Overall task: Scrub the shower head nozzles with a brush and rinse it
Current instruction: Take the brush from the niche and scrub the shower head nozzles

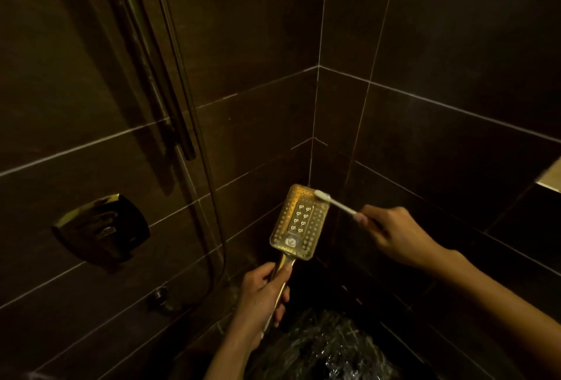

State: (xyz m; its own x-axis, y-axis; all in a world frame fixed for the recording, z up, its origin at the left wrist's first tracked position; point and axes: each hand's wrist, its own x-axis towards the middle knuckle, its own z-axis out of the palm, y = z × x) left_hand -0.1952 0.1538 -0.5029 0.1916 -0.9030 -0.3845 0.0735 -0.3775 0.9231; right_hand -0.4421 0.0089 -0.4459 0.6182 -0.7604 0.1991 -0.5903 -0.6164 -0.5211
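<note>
A gold rectangular shower head [299, 222] stands upright in the tiled corner, its nozzle face turned toward me. My left hand [261, 297] is closed around its gold handle just below the head. My right hand [394, 234] grips the handle of a white toothbrush [334, 203]. The bristle end of the brush rests on the top right corner of the nozzle face.
Dark tiled walls meet in a corner behind the shower head. A shower rail and hose [182, 106] run down the left wall, above a gold mixer plate [101, 229]. A dark bucket lined with shiny plastic [328, 349] sits below my hands.
</note>
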